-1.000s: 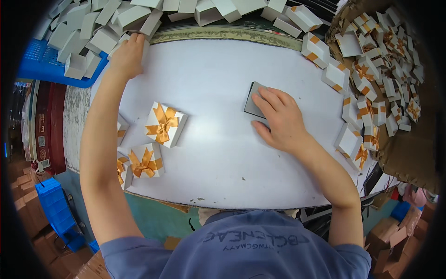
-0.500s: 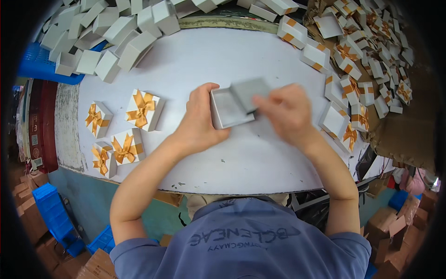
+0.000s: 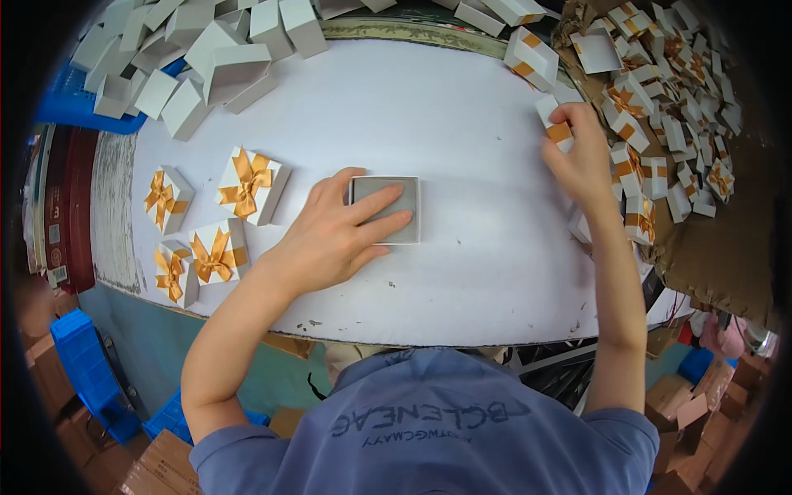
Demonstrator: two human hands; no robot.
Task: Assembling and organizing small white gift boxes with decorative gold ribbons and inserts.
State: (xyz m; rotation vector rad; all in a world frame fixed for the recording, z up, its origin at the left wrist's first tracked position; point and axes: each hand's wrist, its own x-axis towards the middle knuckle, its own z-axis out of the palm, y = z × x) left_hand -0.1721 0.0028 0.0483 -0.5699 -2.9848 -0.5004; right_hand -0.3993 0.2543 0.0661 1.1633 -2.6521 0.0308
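Note:
A small white box base (image 3: 420,211) sits on the table in front of me, a grey pad (image 3: 384,192) lying inside it. My left hand (image 3: 351,223) rests over its left part with fingers spread, two of them lying flat on the pad. Off to the right, my right hand (image 3: 584,153) pinches a white box lid (image 3: 548,111) with an orange ribbon band by its edge. The lid's lower side is hidden by the fingers.
Several white gift boxes with orange bows, one being a bowed box (image 3: 250,186), stand at the left. Plain white boxes (image 3: 235,74) pile up far left by a blue basket (image 3: 78,103). Ribboned lids and boxes (image 3: 631,99) heap on cardboard (image 3: 701,247) at the right.
The grey pad has gone from my right hand down into the box base. My right hand has moved right and taken hold of a ribboned lid. My left hand's fingers now lie across the pad.

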